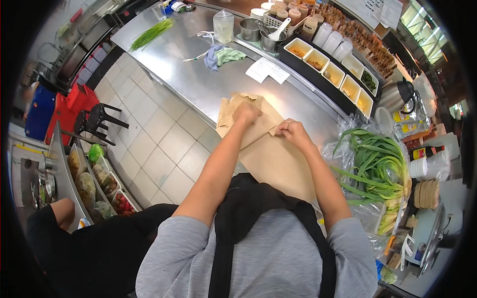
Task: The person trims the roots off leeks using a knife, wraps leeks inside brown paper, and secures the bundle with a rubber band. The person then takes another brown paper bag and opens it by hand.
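Brown paper (283,161) lies across the front edge of the steel counter, creased and folded over at its far end. My left hand (247,113) is closed at the crumpled, ragged-edged far part of this paper, its fingers curled and partly hidden. To its right, my right hand (292,131) pinches a folded edge of the same paper between thumb and fingers. Both hands are close together, and the smooth part of the paper stretches between my forearms toward my apron.
White order slips (267,70), cloths (222,56) and green chives (152,34) lie on the counter (191,82). Topping tubs (334,74) line its back. Leeks (370,161) in plastic are at right. Another person in black (94,243) is close at left, beside vegetable bins (121,202).
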`<state>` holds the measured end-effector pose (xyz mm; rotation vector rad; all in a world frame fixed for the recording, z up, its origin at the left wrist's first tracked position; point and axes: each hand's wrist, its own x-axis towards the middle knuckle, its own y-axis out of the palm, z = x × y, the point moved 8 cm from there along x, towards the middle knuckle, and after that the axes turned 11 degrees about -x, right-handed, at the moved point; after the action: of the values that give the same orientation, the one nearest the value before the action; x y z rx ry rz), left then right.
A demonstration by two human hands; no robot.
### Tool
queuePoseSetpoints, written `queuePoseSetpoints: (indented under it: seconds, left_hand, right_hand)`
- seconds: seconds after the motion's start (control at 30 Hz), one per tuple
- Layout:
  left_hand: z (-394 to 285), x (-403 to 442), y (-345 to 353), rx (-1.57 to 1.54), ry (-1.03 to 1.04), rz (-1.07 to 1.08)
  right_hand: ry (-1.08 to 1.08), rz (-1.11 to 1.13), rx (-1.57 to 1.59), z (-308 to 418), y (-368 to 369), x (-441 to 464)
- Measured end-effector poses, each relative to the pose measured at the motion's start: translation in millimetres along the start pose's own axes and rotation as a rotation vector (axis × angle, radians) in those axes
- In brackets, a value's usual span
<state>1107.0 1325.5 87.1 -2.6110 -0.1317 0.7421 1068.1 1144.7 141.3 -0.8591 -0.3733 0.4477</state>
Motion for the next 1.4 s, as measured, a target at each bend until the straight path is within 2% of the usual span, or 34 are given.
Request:
queuePoseSetpoints:
  seconds: [0.07,0.13,0.2,0.23,0.27,0.3,0.37,0.4,0.47,0.53,0.6,0.8,0.87,0.93,1.0,1.03,1.07,1.1,1.17,1.23,1.3,1.33,1.37,1.4]
  left_hand:
    - [4.1,11.0,2.4,0.02,0.076,0.001]
    - [9.5,22.2,1.3,0.049,0.159,0.001]
    - [17.7,26.8,13.5,-0.486,0.068,0.307]
    - [14.3,23.0,6.1,-0.475,0.067,0.309]
    - [14.8,16.5,7.5,-0.515,0.0,0.405]
    - [16.5,9.9,10.9,-0.557,-0.069,0.5]
    - [23.9,20.0,11.1,-0.515,-0.027,0.529]
    - [16.5,15.6,9.2,-0.478,0.022,0.554]
    - [10.3,7.2,7.4,-0.589,0.016,0.488]
    - [7.7,0.6,4.0,-0.703,0.001,0.417]
    - [1.4,-4.6,3.4,-0.425,0.125,0.38]
    - [7.3,2.9,0.6,-0.506,0.086,0.245]
    - [9.8,10.4,3.1,-0.483,0.115,0.259]
    - [13.7,15.9,10.0,-0.456,0.153,0.279]
    - [17.4,20.0,6.4,-0.494,0.184,0.202]
    - [9.6,10.2,1.3,-0.493,0.186,0.201]
    - [3.5,0.6,-2.9,-0.411,0.179,0.197]
    - [2.4,-6.4,-3.6,-0.327,0.17,0.196]
    - [6.2,-6.2,-1.4,-0.339,0.246,0.175]
    - [3.4,-13.5,-7.0,-0.351,0.333,0.154]
    - [-6.9,-37.5,-20.7,-0.066,0.555,0.167]
    - [-5.6,-44.5,-30.4,-0.054,0.562,0.175]
    - [-3.1,-55.7,-28.3,0.301,0.633,0.236]
    - [1.4,-64.0,-22.0,0.659,0.692,0.295]
  right_hand:
    - [-0.002,0.062,-0.018,-12.0,11.3,-4.4]
    - [0.033,0.046,0.009,7.0,-2.6,-4.3]
    - [0.065,0.023,0.042,17.6,-3.2,4.2]
    - [-0.032,-0.069,-0.02,24.5,-4.2,12.1]
    - [-0.124,-0.158,-0.082,31.8,-2.6,17.0]
    - [-0.116,-0.159,-0.076,33.6,6.5,25.7]
    - [0.297,-0.045,0.265,4.6,29.8,43.3]
    - [0.293,-0.046,0.264,2.3,29.8,47.2]
    - [0.3,0.095,0.272,-0.7,42.0,53.8]
    - [0.311,0.072,0.357,-9.6,49.5,53.6]
    - [0.329,0.052,0.437,-12.6,52.2,51.0]
    - [0.387,0.016,0.619,-8.1,47.4,30.0]
    - [0.374,-0.022,0.769,-6.3,43.7,18.1]
    - [0.363,0.016,0.766,-9.7,43.7,6.1]
    - [0.341,0.052,0.76,-12.2,40.0,-7.0]
    - [0.225,0.105,0.591,-6.8,37.7,-17.4]
    - [0.112,0.158,0.419,-0.9,39.1,-26.5]
    - [0.115,0.16,0.42,-2.0,40.3,-33.5]
    - [-0.019,0.074,0.271,4.6,32.4,-44.3]
    - [0.04,0.074,0.302,6.1,31.5,-48.1]
    - [0.094,0.062,0.339,3.4,31.5,-42.4]
    - [0.222,0.026,0.395,-8.9,36.2,-40.9]
    - [0.354,-0.007,0.455,-20.6,43.1,-42.9]
    - [0.36,-0.016,0.466,-15.4,43.1,-41.6]
